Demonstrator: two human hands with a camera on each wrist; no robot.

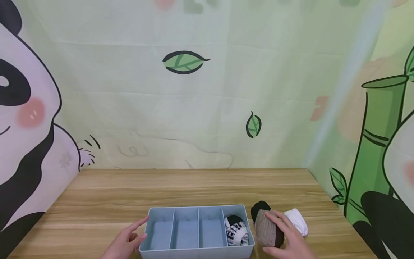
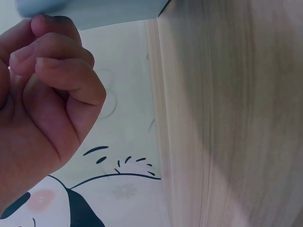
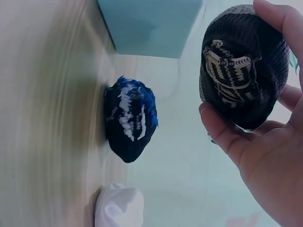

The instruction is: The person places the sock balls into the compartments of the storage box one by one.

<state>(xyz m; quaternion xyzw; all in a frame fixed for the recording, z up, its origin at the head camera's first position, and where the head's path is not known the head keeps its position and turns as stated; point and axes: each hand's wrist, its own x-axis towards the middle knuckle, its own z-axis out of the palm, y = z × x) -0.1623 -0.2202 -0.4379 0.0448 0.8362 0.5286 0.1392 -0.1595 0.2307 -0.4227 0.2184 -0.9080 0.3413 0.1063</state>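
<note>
My right hand [image 1: 292, 241] grips a rolled sock bundle [image 1: 266, 230], grey-brown on one side and black on the other. In the right wrist view a pale knitted pattern shows on the bundle's black end, with thumb and fingers around its sides. The left hand [image 1: 126, 240] is at the left end of a blue divided box [image 1: 195, 253]; its extended index finger reaches the corner, thumb near the side, other fingers curled. A black and white rolled sock [image 1: 237, 232] sits in the box's rightmost compartment.
Behind the held bundle lies a black rolled sock [image 1: 260, 208], with blue and white marks in the right wrist view. A white rolled sock [image 1: 297, 221] rests farther right on the wooden table [image 1: 194, 185]. A printed cloth backdrop [image 1: 129, 108] rises behind.
</note>
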